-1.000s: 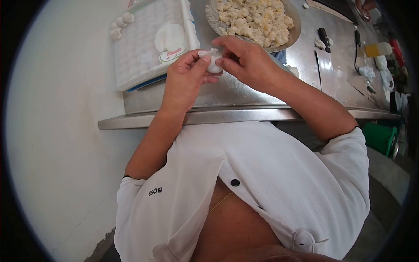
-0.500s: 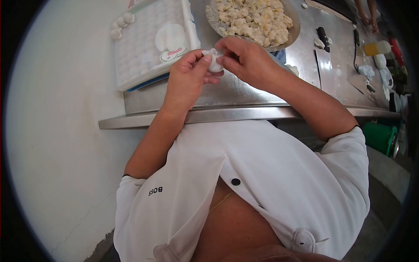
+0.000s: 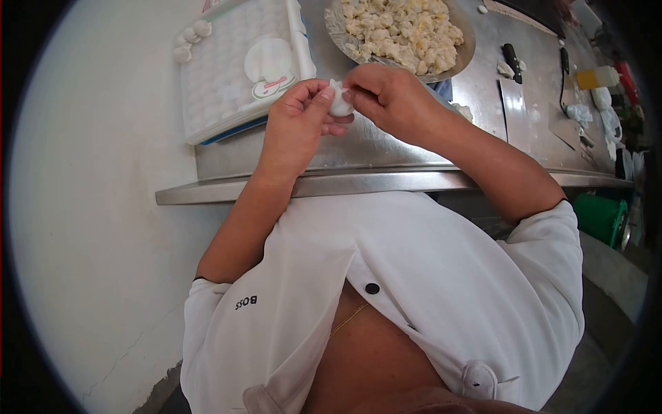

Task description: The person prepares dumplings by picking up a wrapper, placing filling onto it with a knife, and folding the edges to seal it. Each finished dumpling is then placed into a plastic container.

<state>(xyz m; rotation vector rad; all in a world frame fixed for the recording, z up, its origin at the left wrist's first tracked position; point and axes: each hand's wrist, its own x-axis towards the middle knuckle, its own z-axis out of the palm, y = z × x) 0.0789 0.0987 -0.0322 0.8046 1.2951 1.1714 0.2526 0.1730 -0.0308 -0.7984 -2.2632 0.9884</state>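
A small white dumpling with a gathered, partly raised edge sits between my hands above the front of the steel table. My left hand cradles it, thumb on its near side and fingers curled beneath. On its right side, my right hand pinches the edge between thumb and fingertips. Just behind my hands stands a round metal bowl full of chunky pale filling. To the left lies a white tray with a translucent cover, and rows of round white pieces show faintly through it.
Several white dough pieces rest on the tray's cover. On the steel table to the right lie a cleaver, a scraper blade and a bottle of yellow liquid. A green bucket stands below at right.
The dumpling's top edge is drawn up narrower between my fingers, and my right hand has shifted slightly. At the far right, another person's hands have moved mostly out of view.
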